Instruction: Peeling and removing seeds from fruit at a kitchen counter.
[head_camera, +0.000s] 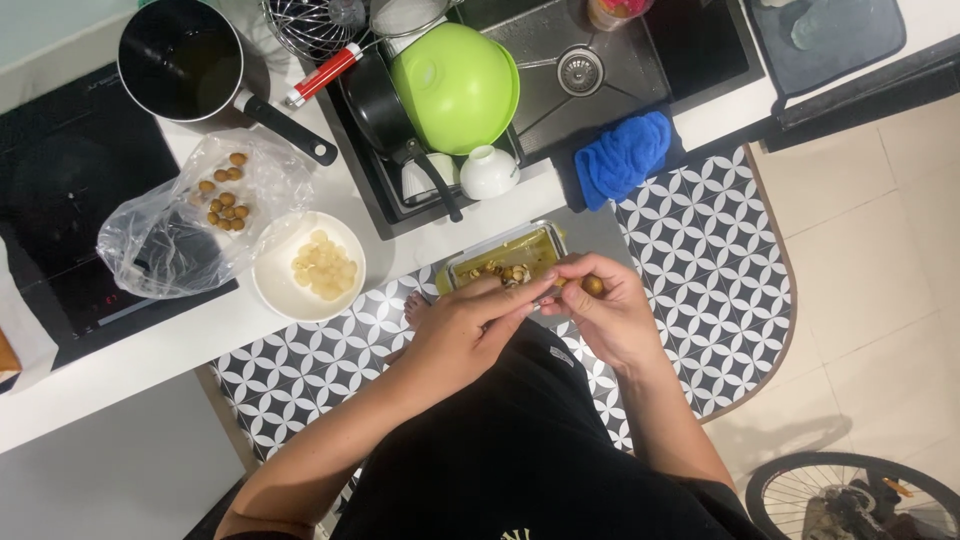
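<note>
Two hands: left hand, right hand, fingers meeting over one small brown round fruit. One rectangular container of peelings just beyond them. One white bowl of pale peeled fruit on the counter, pieces too heaped to count. One clear plastic bag farther left, about a dozen brown fruits inside. One black saucepan far left. One green bowl, one small white cup, one whisk with a red handle, one blue cloth.

White counter, white bowl, plastic bag, perhaps fruit inside
</note>
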